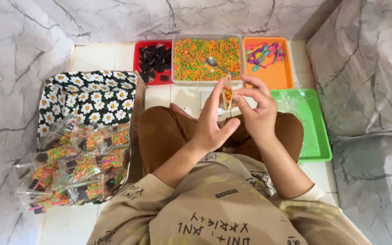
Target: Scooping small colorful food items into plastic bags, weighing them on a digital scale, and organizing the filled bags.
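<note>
The person sits on the tiled floor (91,56) with knees folded under brown trousers, and both hands meet just above the lap. The left hand (212,124) has its fingers stretched upward against one side of a small clear bag (228,96), while the right hand (256,113) pinches the bag's other side between thumb and fingertips, so the two hands are clamped on it together. The bag stands roughly upright and holds a little of the coloured cereal. To the person's left lies a box lined with daisy-print cloth (91,97), its near end heaped with filled clear packets (75,165). To the right a green tray (316,131) holds clear plastic. Farther off, in a row against the wall, stand a red tray of dark chocolate pieces (153,61), a clear tub of orange and green cereal (205,56) with a metal spoon (214,62) resting in it, and an orange tray of small coloured spoons (268,63).
</note>
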